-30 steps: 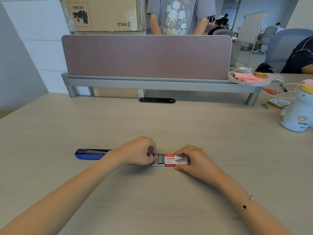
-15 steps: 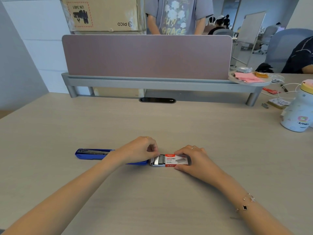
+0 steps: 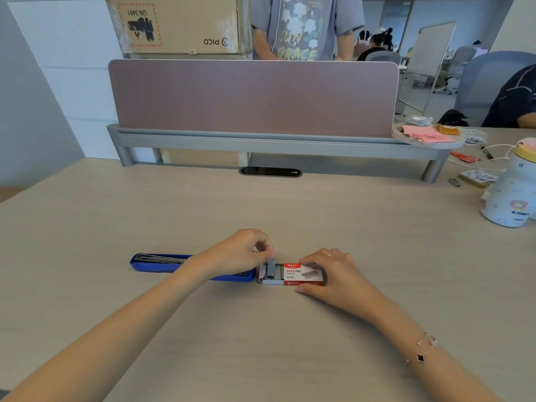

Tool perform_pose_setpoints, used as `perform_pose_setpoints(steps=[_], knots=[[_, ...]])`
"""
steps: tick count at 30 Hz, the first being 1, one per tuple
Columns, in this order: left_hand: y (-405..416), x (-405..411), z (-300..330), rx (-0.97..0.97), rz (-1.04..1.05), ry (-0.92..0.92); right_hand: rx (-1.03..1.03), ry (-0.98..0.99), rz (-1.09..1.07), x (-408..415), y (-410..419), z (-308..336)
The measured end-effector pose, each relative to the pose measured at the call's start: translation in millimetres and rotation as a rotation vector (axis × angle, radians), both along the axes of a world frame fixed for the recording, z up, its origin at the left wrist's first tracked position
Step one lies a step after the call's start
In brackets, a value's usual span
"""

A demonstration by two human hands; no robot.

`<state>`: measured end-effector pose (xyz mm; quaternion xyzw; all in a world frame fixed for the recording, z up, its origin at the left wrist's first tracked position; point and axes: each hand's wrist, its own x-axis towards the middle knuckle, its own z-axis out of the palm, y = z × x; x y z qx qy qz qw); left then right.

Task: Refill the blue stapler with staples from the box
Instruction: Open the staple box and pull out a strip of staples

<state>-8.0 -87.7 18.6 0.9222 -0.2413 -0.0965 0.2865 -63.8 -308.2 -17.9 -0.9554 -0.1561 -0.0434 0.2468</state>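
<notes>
The blue stapler (image 3: pixel 158 263) lies opened flat on the desk, its metal staple channel facing up; its right part is hidden behind my left hand. Just right of it sits the small red and white staple box (image 3: pixel 301 274), its inner tray slid out to the left with grey staple strips showing. My left hand (image 3: pixel 240 252) pinches one grey staple strip (image 3: pixel 271 267), which stands tilted up out of the tray. My right hand (image 3: pixel 330 274) rests over the right end of the box and holds it down.
A mauve divider screen (image 3: pixel 252 97) on a grey rail crosses the far side of the desk. A white mug-like bottle (image 3: pixel 507 195), cables and small items sit at the far right. A person stands behind the screen, beside a cardboard box (image 3: pixel 177 23).
My left hand's fingers have lifted a staple strip from lying flat in the tray to tilted upward. The right hand and the box have stayed put.
</notes>
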Motion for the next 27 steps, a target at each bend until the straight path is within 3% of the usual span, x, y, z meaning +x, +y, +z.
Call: perform_pose_setpoints(steps=[8, 14, 21, 27], knots=[[-12.8, -11.1, 3.2, -0.088, 0.056, -0.123, 0.085, -0.191, -0.035, -4.8, 15.9, -1.1], [-18.3, -12.7, 0.2, -0.244, 0.185, -0.07, 0.136, -0.319, -0.099, -4.2, 33.3, -3.9], [-21.2, -16.8, -6.1, -0.278, 0.229, -0.048, 0.141, -0.392, -0.21, -2.2, 44.7, -6.9], [-12.2, -16.8, -10.3, -0.22, 0.183, -0.164, 0.117, -0.426, -0.202, 0.0, 39.8, -9.6]])
